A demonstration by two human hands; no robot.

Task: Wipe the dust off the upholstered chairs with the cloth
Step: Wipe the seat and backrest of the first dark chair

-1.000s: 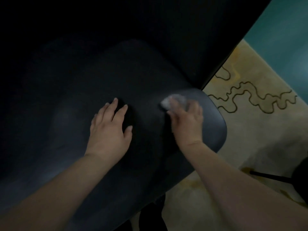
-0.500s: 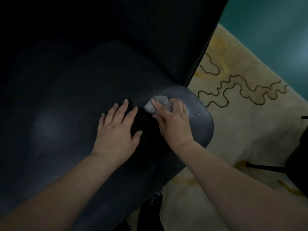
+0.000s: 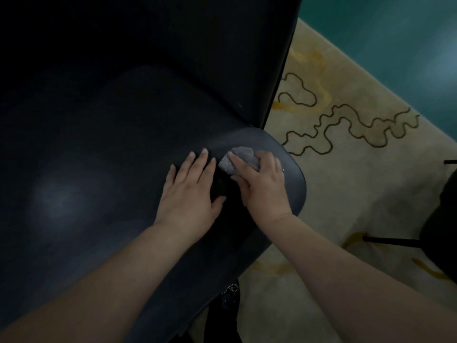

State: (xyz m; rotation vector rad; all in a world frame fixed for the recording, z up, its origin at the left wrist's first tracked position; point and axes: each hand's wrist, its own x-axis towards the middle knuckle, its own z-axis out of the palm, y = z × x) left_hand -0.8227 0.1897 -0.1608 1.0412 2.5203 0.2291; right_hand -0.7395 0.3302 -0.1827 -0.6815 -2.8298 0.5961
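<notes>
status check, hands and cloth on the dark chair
Left hand flat on dark upholstered chair seat. Right hand grips crumpled grey cloth at seat's right corner. Nothing in the way.

Chair seat (image 3: 103, 169), dark upholstery, rounded corner: bears the left hand (image 3: 188, 194) lying flat and, just right of it, the right hand (image 3: 262, 186) pressing a crumpled grey cloth (image 3: 237, 158) to the surface. Cream rug (image 3: 346, 184) with dark wavy lines, right of the right hand.

chair (image 3: 103, 157) cut off left and top, backrest lost in dark. cloth (image 3: 238, 158) half hidden under right hand (image 3: 263, 186). dark object (image 3: 442, 219) clipped at right edge.
</notes>
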